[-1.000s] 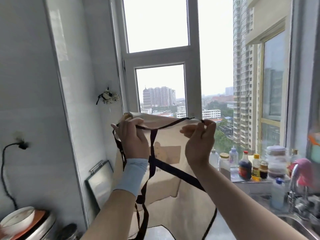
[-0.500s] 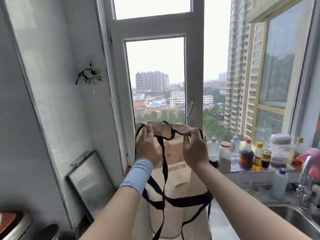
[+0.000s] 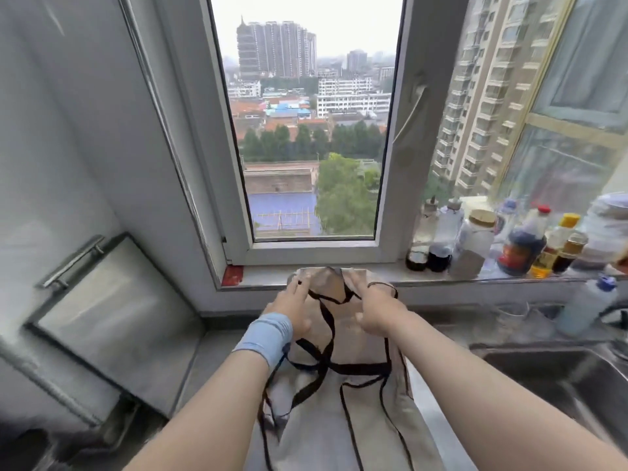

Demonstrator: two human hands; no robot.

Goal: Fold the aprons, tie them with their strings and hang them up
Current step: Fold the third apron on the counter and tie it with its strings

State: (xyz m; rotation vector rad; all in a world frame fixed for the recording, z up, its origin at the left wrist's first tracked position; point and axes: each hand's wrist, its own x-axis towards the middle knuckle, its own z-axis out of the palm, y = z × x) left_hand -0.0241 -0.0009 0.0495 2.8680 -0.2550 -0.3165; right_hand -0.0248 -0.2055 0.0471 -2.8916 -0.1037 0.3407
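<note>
Head view: the beige apron lies on the grey bench under both grips, its top edge bunched just beyond the fingertips against the window sill, its dark straps looping between the two wrists and trailing back toward the person. The right grip is curled into the cloth at the top edge, a strap over its knuckles. The left grip, with a blue wristband behind it, lies fairly straight-fingered on the opposite corner, and blur hides whether it pinches anything. Sauce bottles stand right of the right grip.
</note>
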